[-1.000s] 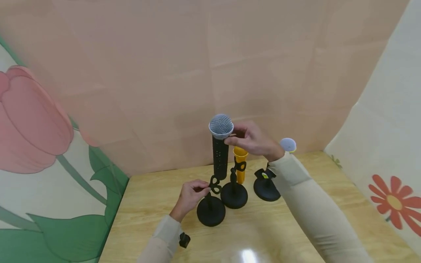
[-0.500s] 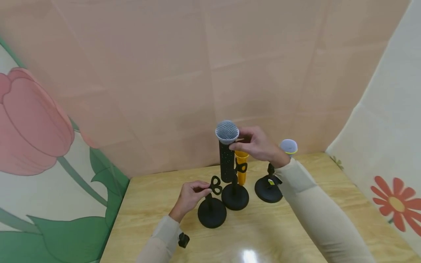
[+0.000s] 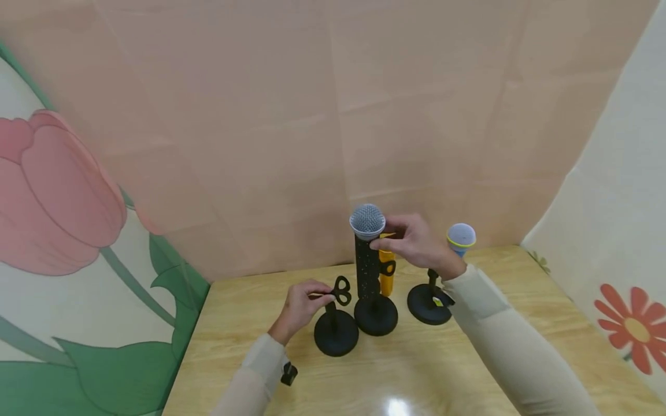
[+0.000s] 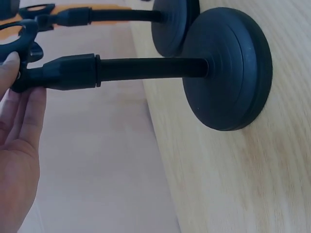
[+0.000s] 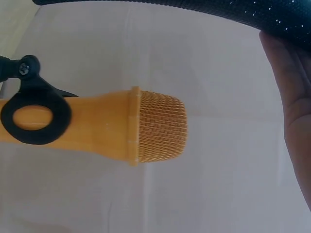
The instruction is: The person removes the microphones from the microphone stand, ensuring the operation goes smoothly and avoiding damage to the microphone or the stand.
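Note:
My right hand (image 3: 418,244) grips a black, speckled microphone (image 3: 367,266) just under its silver mesh head, holding it upright. In the head view it overlaps the middle stand (image 3: 376,318). That stand's clip bears an orange microphone (image 5: 112,127), seen close up in the right wrist view. With thumb and fingers my left hand (image 3: 300,307) pinches the neck of the left stand, at the loop-shaped clip (image 3: 341,290). No microphone sits in this clip. The left stand's stem (image 4: 146,69) and round base (image 4: 228,68) show in the left wrist view.
A third black stand (image 3: 429,306) on the right carries a microphone with a pale head and yellow ring (image 3: 461,236). All stand on a wooden table (image 3: 234,323). A pinkish backdrop (image 3: 270,144) rises behind it, with flower-printed sheets at both sides.
The right hand has carried the black microphone right and down, from between the left and middle stands to in front of the middle one. My left hand keeps its pinch on the left stand.

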`<act>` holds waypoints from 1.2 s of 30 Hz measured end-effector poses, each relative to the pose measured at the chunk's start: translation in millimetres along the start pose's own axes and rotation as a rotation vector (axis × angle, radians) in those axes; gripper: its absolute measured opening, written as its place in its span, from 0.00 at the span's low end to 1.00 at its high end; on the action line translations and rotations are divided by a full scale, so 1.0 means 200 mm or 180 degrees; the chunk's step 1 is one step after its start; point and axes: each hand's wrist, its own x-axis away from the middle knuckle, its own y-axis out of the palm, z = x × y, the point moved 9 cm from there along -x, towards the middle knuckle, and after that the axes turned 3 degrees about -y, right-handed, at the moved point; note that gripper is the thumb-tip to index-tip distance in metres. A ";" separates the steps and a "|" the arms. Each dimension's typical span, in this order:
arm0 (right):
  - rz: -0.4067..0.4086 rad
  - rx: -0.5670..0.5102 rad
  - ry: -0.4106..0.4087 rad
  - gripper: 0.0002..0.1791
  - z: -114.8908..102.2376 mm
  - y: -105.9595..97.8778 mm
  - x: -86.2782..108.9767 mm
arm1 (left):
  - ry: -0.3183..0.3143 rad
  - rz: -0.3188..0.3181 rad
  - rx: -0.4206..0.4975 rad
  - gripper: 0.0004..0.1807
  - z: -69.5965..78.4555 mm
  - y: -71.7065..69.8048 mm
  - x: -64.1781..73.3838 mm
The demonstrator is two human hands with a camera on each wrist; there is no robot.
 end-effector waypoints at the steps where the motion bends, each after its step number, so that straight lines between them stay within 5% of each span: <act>1: 0.0005 0.0015 0.0024 0.20 0.01 0.00 0.01 | -0.0004 -0.0004 -0.0021 0.05 0.00 0.00 -0.01; 17: 0.0039 -0.0024 0.0097 0.19 0.11 0.04 0.09 | 0.0039 0.0130 -0.0438 0.05 -0.03 -0.06 -0.14; 24: 0.0027 -0.0046 0.0121 0.19 0.14 0.07 0.11 | -0.0109 0.0233 -0.0355 0.07 -0.08 -0.09 -0.18; 36: -0.0060 -0.0173 0.0256 0.19 0.18 0.11 0.14 | 0.0093 0.0320 -0.0246 0.08 -0.11 -0.13 -0.24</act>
